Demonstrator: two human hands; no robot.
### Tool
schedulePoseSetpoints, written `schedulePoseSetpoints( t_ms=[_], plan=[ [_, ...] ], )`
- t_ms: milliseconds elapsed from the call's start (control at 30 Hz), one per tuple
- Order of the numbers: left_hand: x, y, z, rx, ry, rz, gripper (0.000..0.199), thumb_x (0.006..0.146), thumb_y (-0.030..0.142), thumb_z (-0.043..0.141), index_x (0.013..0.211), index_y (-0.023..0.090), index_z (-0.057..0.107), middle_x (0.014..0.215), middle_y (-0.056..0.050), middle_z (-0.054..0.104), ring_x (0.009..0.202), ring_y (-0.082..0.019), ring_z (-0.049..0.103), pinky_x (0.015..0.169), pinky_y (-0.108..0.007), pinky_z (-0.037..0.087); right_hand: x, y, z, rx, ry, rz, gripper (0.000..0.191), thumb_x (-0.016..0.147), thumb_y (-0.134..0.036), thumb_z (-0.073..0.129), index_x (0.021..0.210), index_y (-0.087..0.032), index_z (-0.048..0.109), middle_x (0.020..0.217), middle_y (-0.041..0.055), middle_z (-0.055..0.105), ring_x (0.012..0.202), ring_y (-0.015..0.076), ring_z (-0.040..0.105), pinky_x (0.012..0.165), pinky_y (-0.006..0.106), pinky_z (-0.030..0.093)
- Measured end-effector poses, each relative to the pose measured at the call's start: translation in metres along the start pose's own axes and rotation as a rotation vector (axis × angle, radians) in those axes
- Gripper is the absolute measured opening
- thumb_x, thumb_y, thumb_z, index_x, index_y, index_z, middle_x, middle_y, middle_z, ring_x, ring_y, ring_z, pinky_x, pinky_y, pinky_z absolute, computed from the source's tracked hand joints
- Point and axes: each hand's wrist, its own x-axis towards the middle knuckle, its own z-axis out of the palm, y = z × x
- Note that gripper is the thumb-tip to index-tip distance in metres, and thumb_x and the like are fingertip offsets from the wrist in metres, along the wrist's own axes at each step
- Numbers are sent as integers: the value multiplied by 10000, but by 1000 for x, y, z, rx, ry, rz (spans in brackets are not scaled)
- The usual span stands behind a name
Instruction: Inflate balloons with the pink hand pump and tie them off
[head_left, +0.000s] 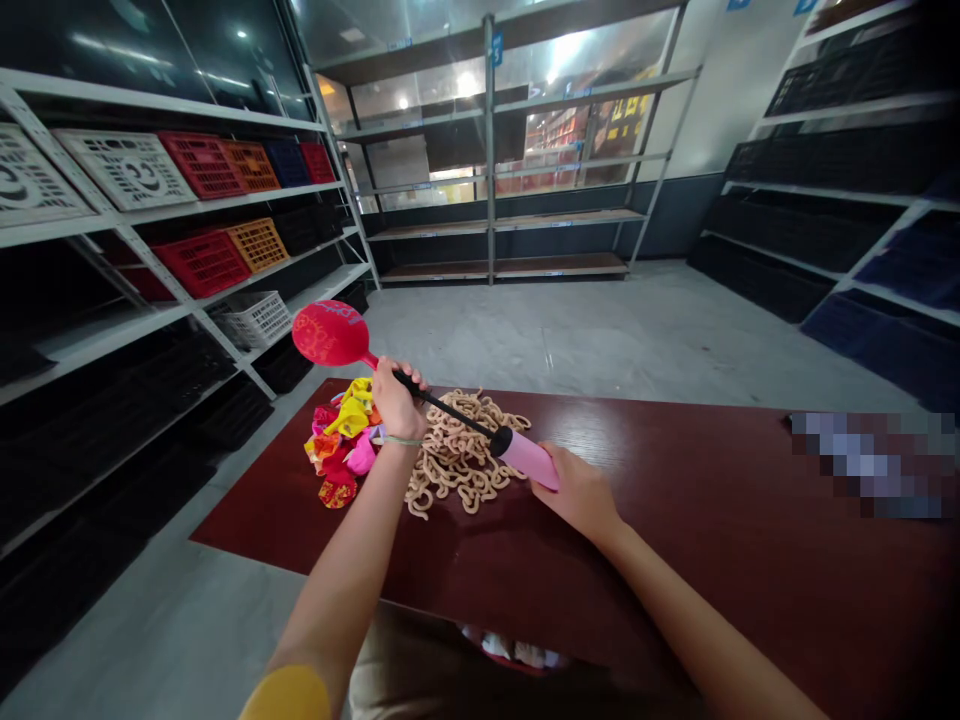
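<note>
A red balloon [331,333] with printing on it, partly inflated, sits on the nozzle end of a hand pump [529,459]. My left hand [399,400] is closed around the balloon's neck and the pump's black end. My right hand [581,490] grips the pump's pink barrel, and a thin black rod [459,415] shows between the two hands. Below the pump lies a heap of beige, twisted balloon-like loops [465,470], whose exact kind I cannot tell. Left of it, beside my left wrist, is a pile of uninflated coloured balloons [351,415].
The dark red table [675,540] spans the front. A blurred-out item [874,465] lies at its right end. Shelves with plastic crates [202,262] stand left, a metal rack [490,150] stands behind, and dark crates [817,215] fill shelves at right.
</note>
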Motion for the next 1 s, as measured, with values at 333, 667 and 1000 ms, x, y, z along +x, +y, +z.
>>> schedulePoseSetpoints(
  t_ms=[333,667,1000],
  plan=[
    [-106,-87,27,33,-233,-199,324,869,462,557,734,204,414,562,51,467,422,-69,450,443,-208,386,-3,15,-12,75,-46,55,454,811,-340,587,1236,-208,498,1070,77,670,893,236,658,738,325,477],
    [-24,-41,3,-10,15,-146,295,819,363,602,713,209,374,547,71,409,395,-52,376,394,-182,278,-17,34,-22,-138,-54,-87,446,826,-311,543,1258,-200,513,1029,73,673,897,223,632,773,317,454],
    [-72,-75,6,47,-82,-109,301,853,440,569,760,213,394,562,74,441,408,-54,396,414,-182,321,16,1,12,-48,32,-22,425,821,-332,577,1221,-199,532,1018,75,678,879,220,641,716,301,433]
  ],
)
